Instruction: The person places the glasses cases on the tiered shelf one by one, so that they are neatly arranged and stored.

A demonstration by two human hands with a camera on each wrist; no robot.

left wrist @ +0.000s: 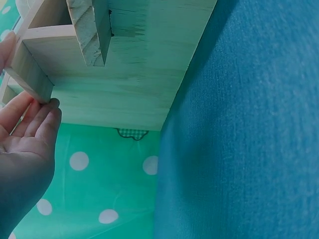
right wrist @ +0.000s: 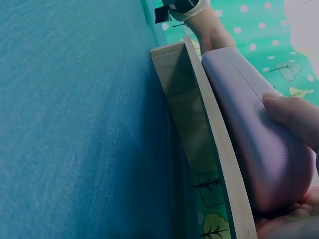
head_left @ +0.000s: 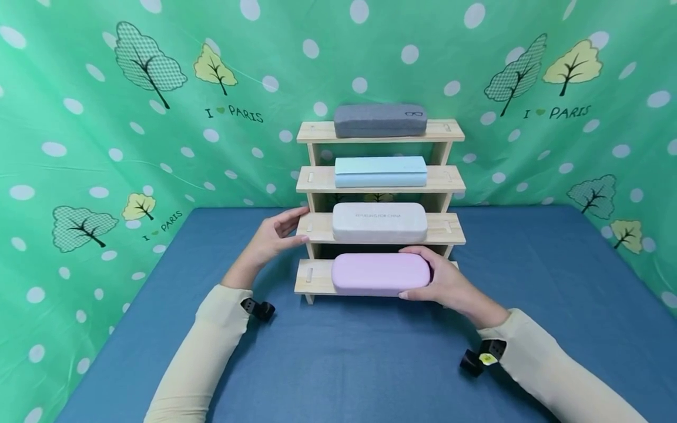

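Observation:
A four-tier wooden display shelf (head_left: 311, 286) stands on the blue cloth. My left hand (head_left: 268, 238) holds the left end of its second tier from the bottom; in the left wrist view the fingers (left wrist: 37, 122) and thumb lie on opposite edges of that board. On the lowest tier sits a lilac glasses case (head_left: 381, 274). Its right end is in the grip of my right hand (head_left: 441, 281), thumb (right wrist: 286, 112) along the near side. Above it, one per tier, are a whitish glasses case (head_left: 379, 223), a light blue glasses case (head_left: 381, 172) and a grey glasses case (head_left: 379, 121).
Blue cloth (head_left: 338, 364) covers the table around the shelf. Behind and to the left hangs a green curtain (head_left: 338, 64) with white dots and printed trees. A small black camera (head_left: 259, 309) is strapped at the left wrist, another (head_left: 478, 358) at the right.

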